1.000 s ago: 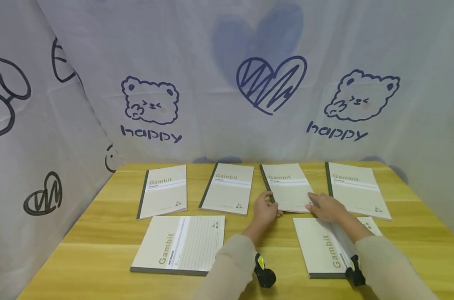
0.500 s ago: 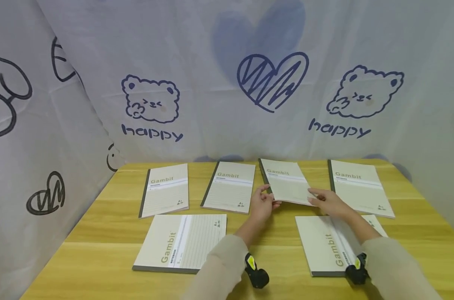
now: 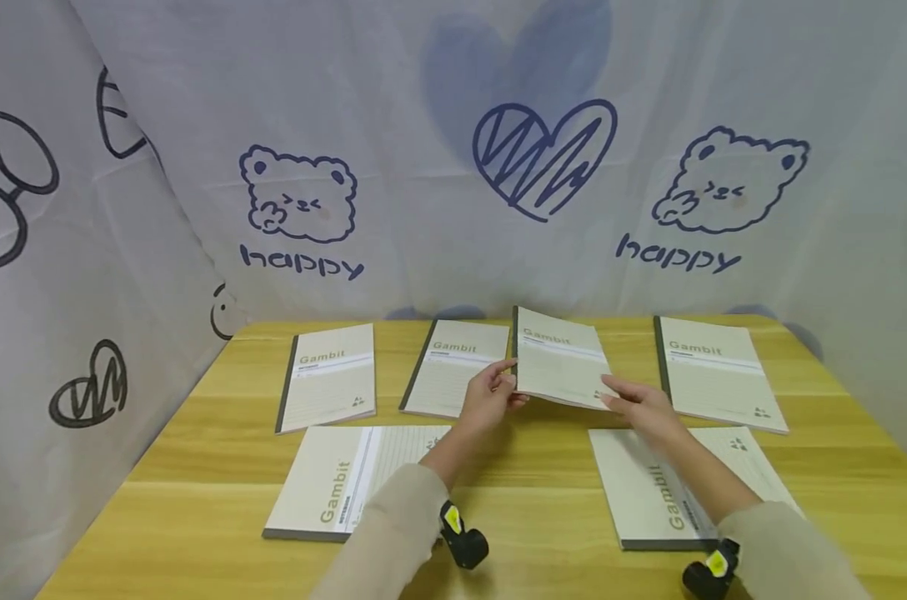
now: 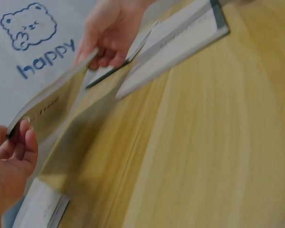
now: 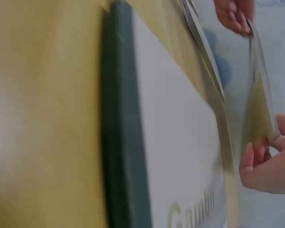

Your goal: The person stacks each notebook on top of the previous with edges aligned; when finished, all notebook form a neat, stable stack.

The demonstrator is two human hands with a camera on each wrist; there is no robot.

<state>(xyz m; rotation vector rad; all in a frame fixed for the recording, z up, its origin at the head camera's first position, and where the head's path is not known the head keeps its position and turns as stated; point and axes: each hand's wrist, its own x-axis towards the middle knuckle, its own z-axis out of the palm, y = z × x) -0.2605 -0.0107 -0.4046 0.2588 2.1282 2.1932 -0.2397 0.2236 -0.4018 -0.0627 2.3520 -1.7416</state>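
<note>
A beige "Gambit" notebook (image 3: 560, 360) with a dark spine is lifted off the wooden table (image 3: 528, 517) at the back middle, tilted toward me. My left hand (image 3: 489, 393) pinches its near left corner by the spine. My right hand (image 3: 633, 404) grips its near right corner. The left wrist view shows the raised notebook (image 4: 52, 102) edge-on, held by both hands, with its shadow on the wood below. In the right wrist view my right hand (image 5: 266, 159) pinches the notebook's thin edge (image 5: 261, 90).
Several identical notebooks lie flat: back left (image 3: 328, 375), back middle (image 3: 449, 367), back right (image 3: 716, 371), front left (image 3: 356, 482), front right (image 3: 686, 487). A printed cloth backdrop (image 3: 453, 158) walls in the table on three sides.
Both hands have lifted the back-middle notebook off the table and carried it a little to the left. My left arm has swung left with it.
</note>
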